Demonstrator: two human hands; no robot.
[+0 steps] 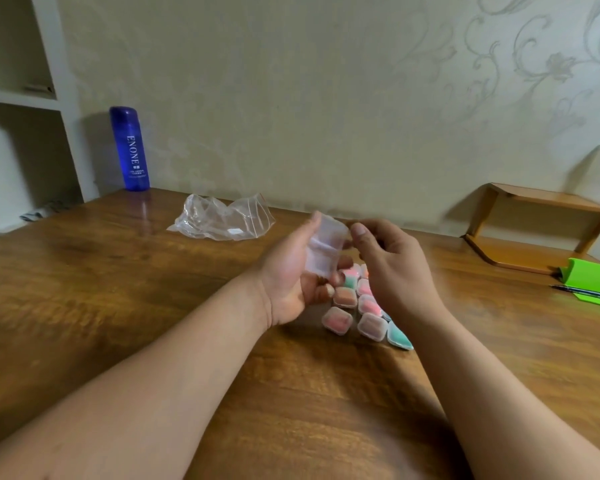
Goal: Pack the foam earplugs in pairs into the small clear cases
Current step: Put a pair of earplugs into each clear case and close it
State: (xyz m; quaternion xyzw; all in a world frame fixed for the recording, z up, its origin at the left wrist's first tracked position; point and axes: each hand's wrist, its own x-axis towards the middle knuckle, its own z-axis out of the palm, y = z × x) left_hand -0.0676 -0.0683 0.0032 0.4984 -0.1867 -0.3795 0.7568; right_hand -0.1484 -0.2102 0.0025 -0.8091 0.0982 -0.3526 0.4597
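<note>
My left hand holds an open small clear case above the table, thumb behind its raised lid and fingers curled under its base. The case looks blurred and I cannot tell what is inside. My right hand hovers just right of the case with fingers curled, its thumb and fingertips at the lid's edge. Below the hands, several closed clear cases lie in rows on the wooden table, with pink, orange and teal earplugs inside. My right hand hides part of that group.
A crumpled clear zip bag lies at the back of the table. A blue bottle stands at the back left by white shelves. A wooden rack, a green holder and a black pen are at the right.
</note>
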